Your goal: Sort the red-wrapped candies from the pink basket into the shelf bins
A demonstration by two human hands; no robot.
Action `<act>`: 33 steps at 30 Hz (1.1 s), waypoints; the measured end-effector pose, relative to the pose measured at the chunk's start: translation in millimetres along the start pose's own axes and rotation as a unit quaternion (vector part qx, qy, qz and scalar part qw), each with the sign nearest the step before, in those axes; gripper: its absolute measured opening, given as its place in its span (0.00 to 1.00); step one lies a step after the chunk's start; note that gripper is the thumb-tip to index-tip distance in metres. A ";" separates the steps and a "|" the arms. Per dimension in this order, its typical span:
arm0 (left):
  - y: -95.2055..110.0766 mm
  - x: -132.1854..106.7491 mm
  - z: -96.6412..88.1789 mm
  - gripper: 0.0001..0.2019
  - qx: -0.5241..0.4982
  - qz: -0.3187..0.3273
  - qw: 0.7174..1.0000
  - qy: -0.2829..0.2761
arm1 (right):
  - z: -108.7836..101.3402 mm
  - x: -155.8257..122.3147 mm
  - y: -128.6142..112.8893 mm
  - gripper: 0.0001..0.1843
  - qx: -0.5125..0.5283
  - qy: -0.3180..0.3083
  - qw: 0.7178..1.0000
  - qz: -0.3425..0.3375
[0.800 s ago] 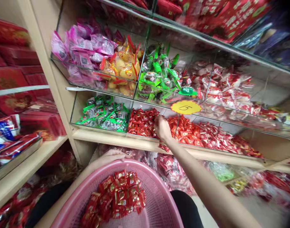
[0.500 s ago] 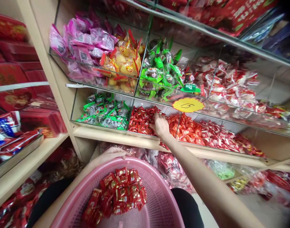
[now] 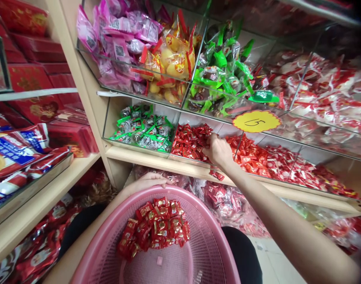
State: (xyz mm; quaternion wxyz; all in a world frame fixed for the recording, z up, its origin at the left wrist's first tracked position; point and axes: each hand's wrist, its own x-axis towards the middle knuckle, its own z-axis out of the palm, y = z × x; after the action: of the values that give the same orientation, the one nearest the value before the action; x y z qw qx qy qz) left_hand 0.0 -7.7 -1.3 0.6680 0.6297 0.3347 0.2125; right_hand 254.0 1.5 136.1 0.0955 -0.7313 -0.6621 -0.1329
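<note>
1. The pink basket (image 3: 174,264) sits between the person's knees and is partly filled: a heap of red wrapped candies (image 3: 157,228) covers the back half of its floor, while the near part shows bare mesh.

2. Beyond the basket's far rim, in a glass-fronted bin on the shelf (image 3: 180,166), many small dark red candies (image 3: 188,142) remain. Nothing visible shows how many more, if any, are wanted, so I judge this only as underway.

3. The right hand (image 3: 218,150) is beyond the basket, to the right of its centre, reaching into that bin. Its grip is bent inward, with the tips down among the candies; whether it is clamped on one, I cannot tell.

4. The left hand (image 3: 151,181) lies at the basket's far rim, left of centre, fingers close together; how firmly they press, I cannot tell.

5. The basket's mouth faces up toward the head camera. Its near edge is cut off, so its long axis is uncertain.

6. The candies in the basket are short and oblong, pointing several ways, with no shared long axis.

7. One loose candy (image 3: 216,175) shows against the shelf's front edge, beyond the basket's far rim; its long axis runs roughly sideways, right end lower.
</note>
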 end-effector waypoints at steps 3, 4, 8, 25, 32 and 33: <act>-0.4 -1.6 2.2 0.18 -0.006 0.004 1.000 -0.005 | -11.7 -17.9 14.4 0.12 0.037 0.018 0.999 -0.018; -0.5 -1.7 3.0 0.19 -0.007 0.006 1.000 -0.006 | -15.2 -25.8 18.1 0.11 0.059 0.030 0.997 -0.027; -3.4 1.2 3.7 0.20 -0.009 0.002 1.000 -0.004 | -23.0 -69.2 17.9 0.06 0.204 0.043 0.969 -0.130; -3.9 -0.6 -1.5 0.16 0.020 0.037 0.999 -0.009 | 48.6 -181.0 -46.3 0.10 0.315 -0.259 0.870 -0.275; -7.0 1.2 -3.0 0.16 0.021 0.036 0.999 -0.010 | 54.2 -185.2 -54.1 0.12 0.284 -0.239 0.885 -0.280; -7.6 1.8 -3.4 0.16 0.021 0.036 0.999 -0.010 | 55.2 -186.3 -54.7 0.12 0.278 -0.236 0.888 -0.280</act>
State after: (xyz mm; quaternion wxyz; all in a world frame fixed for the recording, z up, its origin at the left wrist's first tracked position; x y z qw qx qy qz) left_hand -2.2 -5.0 -9.0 0.6504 0.6569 0.3096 0.2227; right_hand 187.0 -151.0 22.1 0.0949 -0.4688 -0.8523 0.2118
